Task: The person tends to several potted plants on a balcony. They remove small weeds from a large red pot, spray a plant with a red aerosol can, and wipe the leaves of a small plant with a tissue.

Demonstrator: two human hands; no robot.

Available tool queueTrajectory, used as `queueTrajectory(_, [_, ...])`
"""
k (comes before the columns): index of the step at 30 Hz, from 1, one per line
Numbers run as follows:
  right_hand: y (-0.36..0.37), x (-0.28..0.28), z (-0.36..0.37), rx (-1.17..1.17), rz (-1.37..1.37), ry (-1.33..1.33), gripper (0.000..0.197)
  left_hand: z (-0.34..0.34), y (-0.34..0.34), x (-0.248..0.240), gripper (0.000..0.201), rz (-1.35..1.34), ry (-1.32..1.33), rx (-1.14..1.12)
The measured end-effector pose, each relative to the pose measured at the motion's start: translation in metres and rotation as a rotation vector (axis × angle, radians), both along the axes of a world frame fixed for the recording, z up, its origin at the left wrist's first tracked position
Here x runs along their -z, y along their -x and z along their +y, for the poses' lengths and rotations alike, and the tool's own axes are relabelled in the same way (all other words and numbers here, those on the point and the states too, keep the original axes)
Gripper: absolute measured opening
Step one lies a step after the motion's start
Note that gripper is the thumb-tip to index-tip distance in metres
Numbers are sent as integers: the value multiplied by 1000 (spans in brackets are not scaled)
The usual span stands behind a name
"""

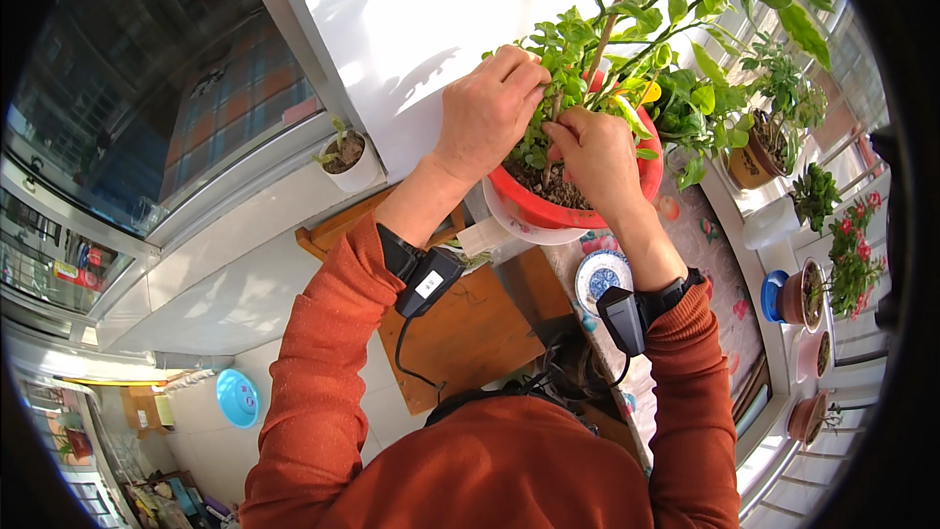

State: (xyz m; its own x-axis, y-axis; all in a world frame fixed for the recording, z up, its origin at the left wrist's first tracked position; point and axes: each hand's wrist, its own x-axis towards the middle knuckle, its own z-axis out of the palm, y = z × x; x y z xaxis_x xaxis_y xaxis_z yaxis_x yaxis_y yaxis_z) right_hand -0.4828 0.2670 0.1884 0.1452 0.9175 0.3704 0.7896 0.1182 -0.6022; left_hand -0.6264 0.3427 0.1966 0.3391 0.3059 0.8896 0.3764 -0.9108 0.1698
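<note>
A red pot (548,201) with soil stands on a pale saucer (509,216) in front of the white wall. Small-leaved green stems (558,54) grow in it, along with a taller plant (676,24) with variegated leaves. My left hand (494,108) is closed at the left side of the small leaves; its fingertips and whatever they grip are hidden. Over the soil, my right hand (602,162) pinches a thin brownish stem between thumb and bent forefinger. A yellow piece (651,92) shows among the leaves just beyond this hand.
A blue-and-white plate (602,279) lies on the flowered tablecloth (695,255) below my right forearm. A small white pot (351,165) sits on the left ledge. Several potted plants line the window side. A wooden stool (470,328) and blue basin (238,398) are lower down.
</note>
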Motion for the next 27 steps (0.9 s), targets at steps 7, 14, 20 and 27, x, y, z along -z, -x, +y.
queueTrajectory(7, [5,-3,-2,0,76,63,19,-2,4,-2,15,-9,16,12])
queueTrajectory(14, [-1,1,-3,-3,25,50,17,-4,2,-1,15,-26,16,26])
queueTrajectory(20, [0,13,0,42,-82,-16,17,-7,1,-5,16,-15,-9,41])
queueTrajectory(27, [2,12,-5,83,-114,-36,18,-15,5,-9,26,11,4,18])
